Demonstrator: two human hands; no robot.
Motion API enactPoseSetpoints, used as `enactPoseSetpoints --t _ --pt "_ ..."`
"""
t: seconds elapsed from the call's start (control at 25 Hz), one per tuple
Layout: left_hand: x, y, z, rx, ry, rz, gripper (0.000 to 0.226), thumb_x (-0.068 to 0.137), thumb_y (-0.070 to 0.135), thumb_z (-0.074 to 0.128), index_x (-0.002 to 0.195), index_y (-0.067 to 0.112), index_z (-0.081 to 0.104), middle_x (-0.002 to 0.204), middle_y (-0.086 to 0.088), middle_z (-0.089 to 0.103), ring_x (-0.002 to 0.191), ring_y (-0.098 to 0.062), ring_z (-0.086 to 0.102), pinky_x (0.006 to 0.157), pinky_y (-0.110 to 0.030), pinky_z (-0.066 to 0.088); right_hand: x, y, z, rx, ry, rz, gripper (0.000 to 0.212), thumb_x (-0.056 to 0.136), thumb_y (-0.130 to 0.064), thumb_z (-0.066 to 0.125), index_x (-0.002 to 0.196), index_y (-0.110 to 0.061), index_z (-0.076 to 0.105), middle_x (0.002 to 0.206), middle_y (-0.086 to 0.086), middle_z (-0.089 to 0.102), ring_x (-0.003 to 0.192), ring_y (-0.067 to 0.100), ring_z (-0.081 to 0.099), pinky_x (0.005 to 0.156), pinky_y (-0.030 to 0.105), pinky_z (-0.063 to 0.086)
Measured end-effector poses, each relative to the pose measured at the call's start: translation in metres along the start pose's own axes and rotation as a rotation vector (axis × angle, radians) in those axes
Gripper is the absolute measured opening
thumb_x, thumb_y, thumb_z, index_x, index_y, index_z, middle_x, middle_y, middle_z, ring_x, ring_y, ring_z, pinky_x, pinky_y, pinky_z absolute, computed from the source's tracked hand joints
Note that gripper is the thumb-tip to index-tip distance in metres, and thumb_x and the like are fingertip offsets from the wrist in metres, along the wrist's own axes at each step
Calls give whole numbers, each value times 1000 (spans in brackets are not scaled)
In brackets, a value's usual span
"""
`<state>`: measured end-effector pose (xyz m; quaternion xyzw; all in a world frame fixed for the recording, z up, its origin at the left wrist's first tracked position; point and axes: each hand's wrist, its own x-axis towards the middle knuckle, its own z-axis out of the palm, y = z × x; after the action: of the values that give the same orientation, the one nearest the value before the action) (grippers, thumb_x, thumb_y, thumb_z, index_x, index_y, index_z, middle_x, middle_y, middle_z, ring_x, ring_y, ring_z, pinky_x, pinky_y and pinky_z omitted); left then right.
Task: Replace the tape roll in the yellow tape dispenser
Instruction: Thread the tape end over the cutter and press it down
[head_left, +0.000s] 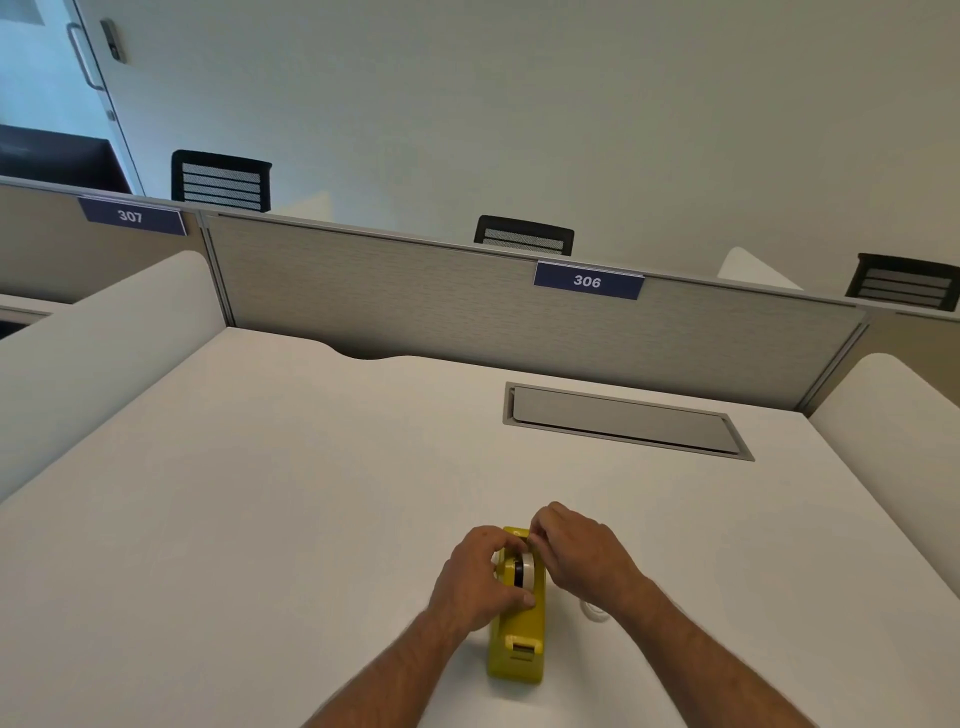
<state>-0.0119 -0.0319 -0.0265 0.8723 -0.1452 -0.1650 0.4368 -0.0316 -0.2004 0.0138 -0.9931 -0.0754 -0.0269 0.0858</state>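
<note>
Illumination is even, diffuse and moderately bright, with a cooler bluish cast at the door (47, 78) in the upper left. The desk (311, 467) shows no glare; shadows are soft and faint, falling just beside each hand. Wide-angle distortion bends the partition (467, 312) and tilts straight lines toward the edges. Overall focus is slightly soft, with compression smearing.
</note>
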Motion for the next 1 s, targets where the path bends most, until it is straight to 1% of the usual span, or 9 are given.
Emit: enactPoseSetpoints --t 0.16,0.28,0.32,0.44,0.52,0.56,0.64,0.76,1.0 --pt "-3 3 -4 -37 -17 25 65 63 34 91 119 34 59 134 9 50 111 -15 55 94 -31 55 -4 -4 -7 -4 -12 -32 23 102 -39 40 109 -21 53 107 -3 61 76 9 48 64 18 38" --pt "-7 -3 -11 -44 -63 68 83 62 39 91 133 37 49 139 12 46 112 -11 53 88 -18 50 -12 -8 -10 -12 -22 -65 22 101 -37 40 108 -21 53 106 -3 60 77 10 49 65 21 40" --pt "-8 -7 -13 -9 -81 85 92 59 46 91 138 39 43 145 12 42 118 -11 51 91 -19 49 -15 -10 -11 -13 -25 -72 22 101 -37 40 107 -20 53 105 -2 60 78 11 51 65 23 41" --pt "-8 -16 -18 277 -113 158 112 57 71 79 150 43 23 164 17 14 143 -13 31 112 -37 42 -25 -15 -11 -21 -32 -83 22 101 -38 38 106 -21 52 105 -3 59 85 15 57 68 30 47" --pt "-7 -16 -22 482 -116 254 112 64 77 68 153 39 13 165 21 0 146 -13 23 112 -41 41 -32 -18 -8 -22 -39 -87 22 101 -38 38 105 -22 52 106 -4 59 87 16 58 68 32 48" --pt "-7 -15 -24 560 -122 304 110 67 79 63 154 36 10 164 21 -3 146 -14 23 111 -41 41 -36 -19 -7 -18 -40 -90 22 101 -38 37 105 -22 52 106 -4 59 88 16 58 68 32 47" --pt "-6 -15 -26 663 -134 360 107 72 81 54 155 33 6 164 20 -3 147 -16 23 110 -42 42 -42 -21 -3 -4 -41 -92 23 101 -38 37 105 -22 52 105 -3 60 88 16 58 68 30 46" --pt "-4 -16 -27 727 -147 360 106 72 85 47 154 35 3 165 18 1 148 -18 23 110 -45 41 -49 -23 1 10 -54 -83 24 101 -40 37 104 -22 53 104 -3 60 86 15 58 69 31 48" --pt "-3 -10 -29 741 -145 334 107 70 85 51 154 35 8 164 19 6 145 -17 28 106 -42 44 -59 -26 8 34 -62 -70 26 99 -44 36 106 -25 52 104 -5 60 83 14 57 71 29 52"
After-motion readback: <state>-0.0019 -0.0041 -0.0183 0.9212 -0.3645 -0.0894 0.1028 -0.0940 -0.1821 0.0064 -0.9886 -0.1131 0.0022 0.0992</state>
